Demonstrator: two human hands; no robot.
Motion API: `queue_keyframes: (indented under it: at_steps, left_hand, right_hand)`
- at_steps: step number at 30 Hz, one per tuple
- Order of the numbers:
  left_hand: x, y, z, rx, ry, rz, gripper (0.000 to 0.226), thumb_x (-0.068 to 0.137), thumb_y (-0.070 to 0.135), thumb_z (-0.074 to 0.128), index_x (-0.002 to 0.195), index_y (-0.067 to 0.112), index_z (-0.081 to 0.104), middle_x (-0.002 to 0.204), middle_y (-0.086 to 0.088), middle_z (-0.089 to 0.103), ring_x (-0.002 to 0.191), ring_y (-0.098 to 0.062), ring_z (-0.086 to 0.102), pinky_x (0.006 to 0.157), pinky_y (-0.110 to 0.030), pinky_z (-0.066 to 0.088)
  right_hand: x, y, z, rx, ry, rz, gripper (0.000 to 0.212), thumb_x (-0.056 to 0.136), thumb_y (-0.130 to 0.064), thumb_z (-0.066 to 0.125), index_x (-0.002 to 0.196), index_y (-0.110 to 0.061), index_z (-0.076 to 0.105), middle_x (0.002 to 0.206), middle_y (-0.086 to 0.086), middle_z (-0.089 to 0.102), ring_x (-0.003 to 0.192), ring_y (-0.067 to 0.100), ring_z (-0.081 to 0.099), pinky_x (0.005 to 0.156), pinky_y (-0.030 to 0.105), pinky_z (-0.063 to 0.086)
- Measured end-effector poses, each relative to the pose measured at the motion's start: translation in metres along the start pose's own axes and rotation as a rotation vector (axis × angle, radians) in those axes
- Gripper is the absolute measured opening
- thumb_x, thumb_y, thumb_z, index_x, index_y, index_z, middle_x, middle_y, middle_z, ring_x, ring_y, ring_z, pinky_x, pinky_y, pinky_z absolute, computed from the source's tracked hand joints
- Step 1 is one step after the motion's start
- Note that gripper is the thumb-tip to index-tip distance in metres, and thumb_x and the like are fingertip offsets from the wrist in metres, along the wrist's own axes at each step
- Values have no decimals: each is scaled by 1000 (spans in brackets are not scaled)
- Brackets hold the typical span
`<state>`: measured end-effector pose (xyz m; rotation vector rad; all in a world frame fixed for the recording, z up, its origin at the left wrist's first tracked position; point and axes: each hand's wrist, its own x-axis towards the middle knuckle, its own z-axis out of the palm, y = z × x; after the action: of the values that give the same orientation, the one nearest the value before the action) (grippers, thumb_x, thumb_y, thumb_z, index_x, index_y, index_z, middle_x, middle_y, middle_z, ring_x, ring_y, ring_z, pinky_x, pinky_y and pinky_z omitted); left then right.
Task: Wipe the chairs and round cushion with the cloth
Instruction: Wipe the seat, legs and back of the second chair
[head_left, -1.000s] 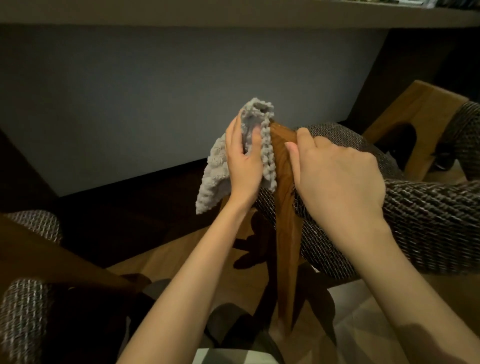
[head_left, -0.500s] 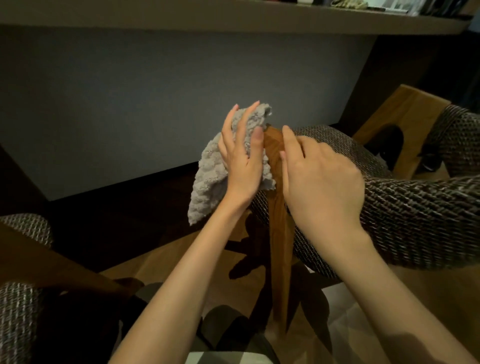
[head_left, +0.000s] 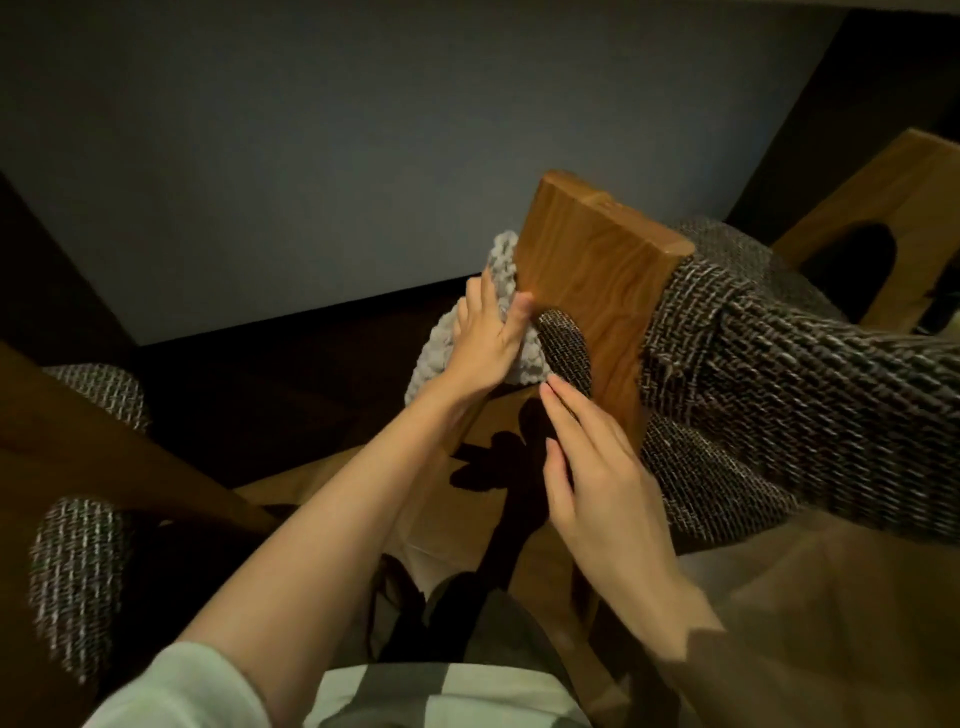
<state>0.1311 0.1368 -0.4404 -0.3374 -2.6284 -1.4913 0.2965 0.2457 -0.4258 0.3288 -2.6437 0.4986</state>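
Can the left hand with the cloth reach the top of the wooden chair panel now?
Likely yes: the left hand holds the cloth on the wooden panel's left edge, below its top, and nothing blocks the way up.

Most of cloth (head_left: 506, 262) hidden behind L hand (head_left: 485, 340) & wood panel (head_left: 587, 270); left chair (head_left: 78, 566) blurred, cut by frame edge.
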Motion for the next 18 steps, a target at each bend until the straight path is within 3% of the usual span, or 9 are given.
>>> queue_keyframes:
  at_steps: [3, 6, 9, 11, 13, 14, 16, 18]
  left_hand:
    - [0, -33, 10, 178, -104, -106, 94, 87, 73, 28, 150, 8, 2, 145, -11, 16, 133, -28, 17, 111, -40, 14]
    - [1, -55, 19, 290, -135, -177, 88, 90, 64, 40, 147, 6, 10, 135, -9, 22, 123, -28, 23, 106, -41, 22]
    - [-5, -64, 15, 165, -160, -121, 69, 92, 63, 32, 142, 18, 20, 131, -1, 20, 119, -19, 20, 108, -42, 23]
    - [-16, -64, 8, -10, -154, -81, 42, 91, 63, 20, 128, 45, 28, 124, 15, 14, 113, -5, 13, 105, -37, 18]
    - [-23, -65, 2, -139, -161, -96, 28, 96, 55, 22, 121, 64, 29, 126, 22, 12, 118, -3, 11, 104, -34, 15]
    - [-25, -67, 1, -164, -163, -95, 35, 100, 45, 31, 133, 57, 28, 134, 18, 12, 125, -8, 11, 107, -33, 15]
    - [-27, -67, -5, -145, -147, -38, 53, 99, 23, 49, 148, 27, 28, 144, -2, 20, 132, -13, 19, 113, -26, 21]
    - [-27, -65, -10, -149, -43, 15, 58, 95, 15, 57, 147, 15, 32, 133, -6, 40, 120, -6, 37, 104, -9, 28]
  right_hand:
    - [-7, 5, 23, 186, -120, 143, 51, 98, -13, 49, 147, -20, 37, 150, -8, 38, 134, -5, 29, 106, 4, 19]
    - [-8, 16, 51, 348, -165, 304, 52, 99, -12, 47, 148, -22, 33, 151, -10, 36, 132, -8, 30, 99, -4, 21]
    - [0, 20, 76, 507, -177, 446, 51, 99, -11, 46, 148, -23, 34, 146, -7, 42, 123, -5, 44, 100, 11, 38]
    - [9, 20, 92, 604, -157, 560, 47, 100, -12, 46, 146, -19, 38, 136, 0, 53, 112, -1, 53, 100, 24, 46]
    - [22, 17, 104, 748, -115, 672, 39, 100, -17, 49, 139, -15, 46, 126, 6, 61, 107, 8, 60, 99, 37, 50]
    - [29, 14, 108, 832, -87, 710, 36, 98, -19, 52, 134, -15, 50, 121, 5, 64, 106, 10, 63, 97, 40, 51]
    - [40, 9, 114, 975, -21, 751, 31, 94, -22, 60, 125, -23, 57, 116, -4, 66, 106, 10, 64, 94, 41, 53]
    - [47, 8, 119, 1019, 65, 769, 24, 92, -23, 64, 113, -33, 60, 112, -10, 67, 98, 7, 67, 86, 35, 56]
